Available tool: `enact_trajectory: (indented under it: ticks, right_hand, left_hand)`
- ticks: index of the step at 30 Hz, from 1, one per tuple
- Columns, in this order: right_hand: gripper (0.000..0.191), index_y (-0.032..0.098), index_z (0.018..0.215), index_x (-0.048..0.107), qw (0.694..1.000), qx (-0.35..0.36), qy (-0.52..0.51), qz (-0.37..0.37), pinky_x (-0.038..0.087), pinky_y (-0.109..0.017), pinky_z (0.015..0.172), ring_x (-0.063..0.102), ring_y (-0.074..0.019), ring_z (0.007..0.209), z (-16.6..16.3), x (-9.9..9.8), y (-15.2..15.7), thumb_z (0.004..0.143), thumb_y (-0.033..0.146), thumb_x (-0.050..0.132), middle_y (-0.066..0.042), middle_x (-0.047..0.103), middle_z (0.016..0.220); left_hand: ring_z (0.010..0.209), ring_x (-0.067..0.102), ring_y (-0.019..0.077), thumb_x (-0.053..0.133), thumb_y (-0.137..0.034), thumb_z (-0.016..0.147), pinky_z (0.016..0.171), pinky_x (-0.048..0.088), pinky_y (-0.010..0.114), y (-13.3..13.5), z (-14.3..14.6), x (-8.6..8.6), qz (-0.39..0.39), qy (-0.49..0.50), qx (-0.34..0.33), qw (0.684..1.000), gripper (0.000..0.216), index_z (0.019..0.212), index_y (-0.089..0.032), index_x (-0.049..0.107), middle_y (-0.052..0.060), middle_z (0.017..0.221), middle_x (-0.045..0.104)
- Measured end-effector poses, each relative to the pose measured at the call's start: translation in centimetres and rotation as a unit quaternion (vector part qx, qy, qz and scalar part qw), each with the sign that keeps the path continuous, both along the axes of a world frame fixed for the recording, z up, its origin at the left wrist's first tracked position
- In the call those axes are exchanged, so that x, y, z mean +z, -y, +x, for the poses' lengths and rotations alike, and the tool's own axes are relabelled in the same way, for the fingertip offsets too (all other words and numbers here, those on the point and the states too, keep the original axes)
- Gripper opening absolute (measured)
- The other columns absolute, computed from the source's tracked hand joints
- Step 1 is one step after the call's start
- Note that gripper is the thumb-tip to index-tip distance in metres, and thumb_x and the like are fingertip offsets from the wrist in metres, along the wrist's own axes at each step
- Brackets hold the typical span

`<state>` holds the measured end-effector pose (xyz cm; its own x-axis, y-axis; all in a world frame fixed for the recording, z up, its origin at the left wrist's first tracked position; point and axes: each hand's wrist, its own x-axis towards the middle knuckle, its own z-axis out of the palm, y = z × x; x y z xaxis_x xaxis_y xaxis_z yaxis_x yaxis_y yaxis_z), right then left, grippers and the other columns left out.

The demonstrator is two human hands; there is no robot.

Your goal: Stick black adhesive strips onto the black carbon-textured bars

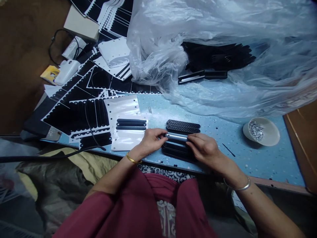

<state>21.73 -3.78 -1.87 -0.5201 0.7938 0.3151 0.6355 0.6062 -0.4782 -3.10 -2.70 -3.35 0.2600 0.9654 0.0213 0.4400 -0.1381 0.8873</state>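
Both of my hands pinch the ends of a narrow, round-ended strip with a shiny grey top and a small hole at its left end. My left hand closes on the left end, and my right hand on the right. Just beyond it lie two black strips with a mesh pattern. On the near side, several smooth black strips rest side by side on the blue table, partly covered by my right hand. What is under the grey strip is hidden.
White sheets with black adhesive strips lie to the left. A bowl of small shiny parts stands at right, near a thin black stick. Clear plastic spreads across the back, around black pieces. A black cable crosses at left.
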Motion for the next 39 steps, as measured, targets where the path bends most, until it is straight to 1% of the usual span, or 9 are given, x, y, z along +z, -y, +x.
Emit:
enact_trajectory:
  ticks: [5,8,14,18,23,27,31,36,39]
  right_hand:
    - [0.015,0.015,0.096,0.068,1.000,0.013,0.011,0.013,0.055,-0.034,0.067,0.067,-0.0220,0.075,-0.06,0.20,-0.14,0.091,0.017,0.054,-0.012,0.072,0.087]
    - [0.015,0.015,0.094,0.068,1.000,0.012,0.016,0.019,0.054,-0.034,0.066,0.067,-0.0215,0.074,-0.12,0.21,-0.19,0.091,0.018,0.054,-0.012,0.072,0.087]
    - [0.017,0.017,0.092,0.069,0.999,0.006,0.031,-0.002,0.053,-0.034,0.066,0.066,-0.0212,0.074,-0.27,0.37,-0.27,0.091,0.020,0.053,-0.011,0.072,0.086]
    - [0.017,0.016,0.092,0.070,0.999,0.011,0.032,-0.003,0.054,-0.034,0.066,0.067,-0.0214,0.074,-0.30,0.42,-0.28,0.091,0.019,0.052,-0.012,0.072,0.085]
    - [0.020,0.017,0.094,0.070,0.999,-0.002,0.038,-0.008,0.054,-0.036,0.069,0.066,-0.0219,0.075,-0.35,0.05,-0.16,0.091,0.020,0.051,-0.012,0.071,0.084]
    - [0.020,0.016,0.092,0.070,1.000,-0.003,0.029,-0.003,0.053,-0.035,0.067,0.065,-0.0214,0.073,-0.46,-0.02,-0.12,0.092,0.020,0.051,-0.012,0.071,0.082]
    - [0.018,0.015,0.091,0.070,0.999,-0.005,0.031,0.012,0.053,-0.034,0.066,0.065,-0.0211,0.072,-0.56,0.04,-0.10,0.091,0.018,0.052,-0.011,0.071,0.081]
    - [0.018,0.016,0.092,0.070,1.000,-0.021,0.021,0.008,0.054,-0.035,0.067,0.066,-0.0216,0.074,-0.67,-0.27,0.00,0.090,0.018,0.053,-0.011,0.071,0.082]
    - [0.018,0.016,0.092,0.071,0.999,-0.034,-0.004,0.003,0.055,-0.035,0.066,0.067,-0.0212,0.073,-0.67,-0.53,0.07,0.089,0.019,0.053,-0.011,0.073,0.084]
  left_hand:
    - [0.057,0.060,0.0108,0.070,-0.012,0.074,0.056,0.049,0.021,0.00,0.07,0.12,-0.002,-0.003,0.004,1.000,0.020,0.092,-0.014,0.075,0.003,0.071,0.072]
    - [0.055,0.059,0.0107,0.070,-0.011,0.073,0.055,0.049,0.021,0.01,0.07,0.05,-0.004,-0.004,0.006,1.000,0.020,0.092,-0.013,0.075,0.004,0.070,0.071]
    - [0.057,0.060,0.0109,0.068,-0.013,0.075,0.055,0.049,0.021,0.03,0.02,-0.07,-0.002,-0.002,0.002,1.000,0.019,0.092,-0.015,0.075,0.003,0.071,0.071]
    - [0.056,0.059,0.0105,0.068,-0.013,0.074,0.055,0.049,0.021,0.04,0.04,-0.09,-0.006,0.000,0.003,1.000,0.019,0.092,-0.015,0.075,0.003,0.070,0.071]
    - [0.057,0.061,0.0114,0.068,-0.015,0.075,0.055,0.049,0.021,-0.01,0.04,-0.07,-0.003,-0.003,0.006,1.000,0.018,0.091,-0.015,0.075,0.003,0.071,0.072]
    - [0.057,0.061,0.0112,0.068,-0.015,0.075,0.054,0.048,0.021,-0.05,0.03,-0.02,-0.005,0.005,0.003,1.000,0.017,0.091,-0.015,0.075,0.003,0.071,0.072]
    - [0.055,0.060,0.0111,0.070,-0.020,0.076,0.050,0.046,0.020,-0.07,0.08,0.21,-0.011,0.022,0.001,1.000,0.016,0.089,-0.013,0.075,0.005,0.072,0.072]
    - [0.065,0.065,0.0145,0.064,-0.021,0.082,0.062,0.052,0.024,-0.31,0.21,0.36,-0.011,0.006,0.009,1.000,0.013,0.083,-0.015,0.075,0.006,0.077,0.075]
    - [0.065,0.066,0.0154,0.065,-0.022,0.081,0.061,0.052,0.024,-0.46,0.33,0.20,-0.030,0.012,0.017,0.999,0.012,0.080,-0.015,0.075,0.005,0.074,0.075]
